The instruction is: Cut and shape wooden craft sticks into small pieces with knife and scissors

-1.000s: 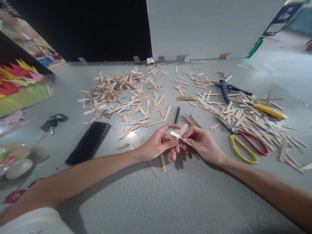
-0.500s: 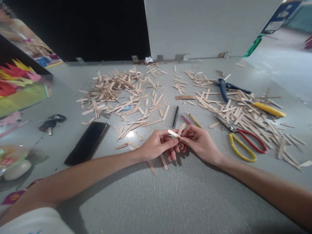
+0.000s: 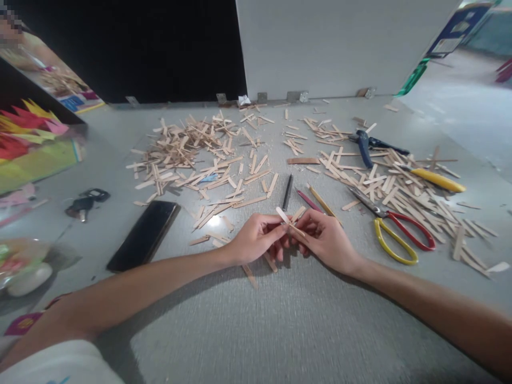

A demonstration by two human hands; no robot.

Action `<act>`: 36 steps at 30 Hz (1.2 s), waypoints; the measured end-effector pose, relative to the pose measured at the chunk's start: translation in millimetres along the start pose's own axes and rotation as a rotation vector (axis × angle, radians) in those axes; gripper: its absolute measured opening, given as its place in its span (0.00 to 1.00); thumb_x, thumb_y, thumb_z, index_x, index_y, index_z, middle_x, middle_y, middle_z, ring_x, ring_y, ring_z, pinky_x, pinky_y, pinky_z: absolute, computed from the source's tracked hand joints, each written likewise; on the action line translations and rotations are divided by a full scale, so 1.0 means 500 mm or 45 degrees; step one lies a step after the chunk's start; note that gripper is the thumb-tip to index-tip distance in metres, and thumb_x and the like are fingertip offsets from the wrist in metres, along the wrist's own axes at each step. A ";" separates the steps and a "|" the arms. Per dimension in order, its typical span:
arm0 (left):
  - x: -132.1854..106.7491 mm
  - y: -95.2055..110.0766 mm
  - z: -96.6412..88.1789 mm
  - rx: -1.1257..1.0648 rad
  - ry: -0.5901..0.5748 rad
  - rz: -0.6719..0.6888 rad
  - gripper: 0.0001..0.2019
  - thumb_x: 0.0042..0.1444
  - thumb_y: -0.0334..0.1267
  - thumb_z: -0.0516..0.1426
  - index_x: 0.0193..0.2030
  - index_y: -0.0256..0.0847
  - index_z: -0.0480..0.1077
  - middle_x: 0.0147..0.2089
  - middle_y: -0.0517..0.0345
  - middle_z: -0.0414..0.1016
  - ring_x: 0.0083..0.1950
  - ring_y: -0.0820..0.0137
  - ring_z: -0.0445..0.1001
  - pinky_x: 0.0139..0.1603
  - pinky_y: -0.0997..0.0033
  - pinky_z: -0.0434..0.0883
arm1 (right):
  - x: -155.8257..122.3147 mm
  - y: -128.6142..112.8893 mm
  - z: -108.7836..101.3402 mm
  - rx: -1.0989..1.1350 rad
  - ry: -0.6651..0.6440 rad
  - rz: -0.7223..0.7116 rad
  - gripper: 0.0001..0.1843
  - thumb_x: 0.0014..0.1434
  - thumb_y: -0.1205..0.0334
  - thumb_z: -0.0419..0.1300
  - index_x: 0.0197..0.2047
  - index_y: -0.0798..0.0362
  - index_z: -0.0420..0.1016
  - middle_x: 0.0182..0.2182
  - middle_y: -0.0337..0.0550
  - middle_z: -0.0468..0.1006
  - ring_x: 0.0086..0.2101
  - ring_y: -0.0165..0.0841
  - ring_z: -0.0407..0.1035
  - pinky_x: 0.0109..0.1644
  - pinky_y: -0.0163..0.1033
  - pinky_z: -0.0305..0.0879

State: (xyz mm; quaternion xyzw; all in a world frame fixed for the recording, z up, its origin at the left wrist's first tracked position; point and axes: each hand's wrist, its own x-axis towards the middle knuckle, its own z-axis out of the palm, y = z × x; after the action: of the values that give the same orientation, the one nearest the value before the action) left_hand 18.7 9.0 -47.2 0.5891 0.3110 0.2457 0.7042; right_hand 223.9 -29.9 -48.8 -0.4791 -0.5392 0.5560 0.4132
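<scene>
Both hands meet at the middle of the grey table (image 3: 304,320). My left hand (image 3: 256,239) and my right hand (image 3: 326,237) are closed on a pale wooden craft stick (image 3: 285,217) held between their fingertips, a little above the tabletop. A second short stick (image 3: 298,214) shows just behind the fingers. A few loose sticks (image 3: 251,276) lie under my left wrist.
Heaps of cut wooden sticks (image 3: 192,154) spread across the back and right (image 3: 404,186). Red-and-yellow scissors (image 3: 394,234), blue pliers (image 3: 366,146), a yellow-handled tool (image 3: 438,180), a black pen (image 3: 287,192), pencils (image 3: 320,200), a black phone (image 3: 144,234) and keys (image 3: 86,201) lie around.
Both hands have drawn closer together and shifted slightly down. The stick between them has tilted more upright, its left end now raised.
</scene>
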 end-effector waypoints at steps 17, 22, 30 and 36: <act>0.007 -0.002 -0.002 0.034 -0.022 0.027 0.22 0.71 0.55 0.63 0.35 0.38 0.73 0.29 0.62 0.75 0.21 0.77 0.75 0.20 0.79 0.71 | 0.001 0.008 0.002 -0.045 0.015 -0.076 0.24 0.61 0.42 0.77 0.34 0.50 0.73 0.24 0.36 0.80 0.20 0.27 0.71 0.22 0.32 0.70; 0.013 -0.005 -0.006 -0.002 -0.053 0.076 0.25 0.71 0.60 0.61 0.37 0.38 0.73 0.28 0.62 0.75 0.19 0.78 0.71 0.19 0.80 0.66 | 0.003 0.011 -0.002 -0.043 -0.026 -0.065 0.24 0.61 0.41 0.76 0.35 0.50 0.73 0.22 0.34 0.77 0.19 0.27 0.70 0.22 0.32 0.69; 0.013 -0.006 -0.005 -0.010 -0.024 0.047 0.25 0.71 0.58 0.62 0.31 0.39 0.71 0.26 0.63 0.72 0.19 0.79 0.69 0.19 0.79 0.64 | -0.003 0.014 -0.003 -0.257 0.018 -0.148 0.18 0.69 0.46 0.68 0.35 0.49 0.72 0.23 0.35 0.77 0.17 0.28 0.68 0.20 0.33 0.65; 0.018 -0.009 -0.018 -0.217 -0.052 -0.033 0.21 0.67 0.57 0.66 0.42 0.38 0.77 0.23 0.67 0.68 0.18 0.79 0.61 0.17 0.78 0.57 | 0.002 0.016 -0.019 -0.831 0.486 -0.801 0.04 0.70 0.63 0.62 0.47 0.50 0.79 0.40 0.49 0.83 0.34 0.37 0.78 0.39 0.42 0.78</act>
State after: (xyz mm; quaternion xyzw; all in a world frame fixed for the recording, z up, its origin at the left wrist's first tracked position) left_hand 18.2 20.5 -53.8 0.5279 0.2820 0.2500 0.7611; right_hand 233.4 -27.8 -56.5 -0.4909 -0.7184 0.1084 0.4809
